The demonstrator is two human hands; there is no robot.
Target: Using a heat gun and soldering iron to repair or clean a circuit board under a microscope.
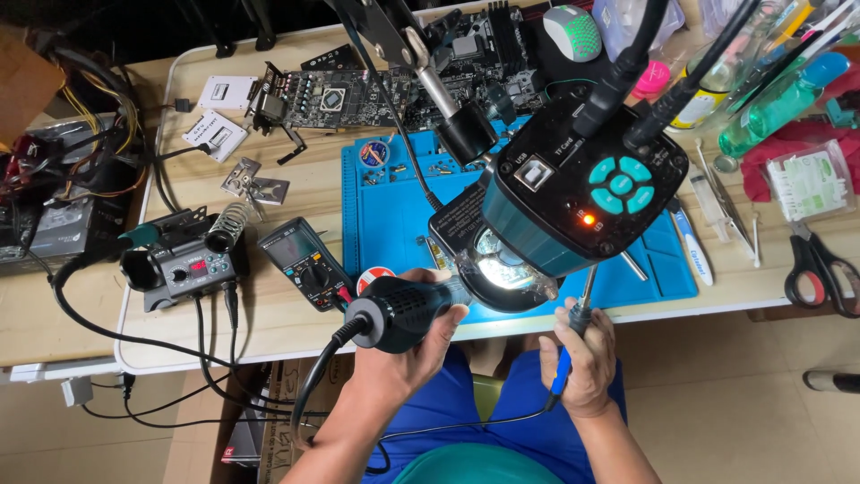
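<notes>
My left hand (414, 345) grips a black hot-air gun handle (399, 311) with a thick black cable, its nozzle pointing right under the lit ring light (503, 269). My right hand (582, 358) holds a thin tool with a blue grip and metal shaft (580, 305), its tip aimed up under the same light. A teal and black digital microscope camera (573, 184) on an arm hangs over the blue work mat (394, 215) and hides whatever lies beneath it.
A soldering station (184, 269) and multimeter (306, 264) stand left of the mat. Circuit boards (358, 94) lie at the back. Scissors (820, 269), bottles (779, 103), tweezers (730, 211) and a white pen-like tool (692, 244) sit at the right. Cables trail off the table's left edge.
</notes>
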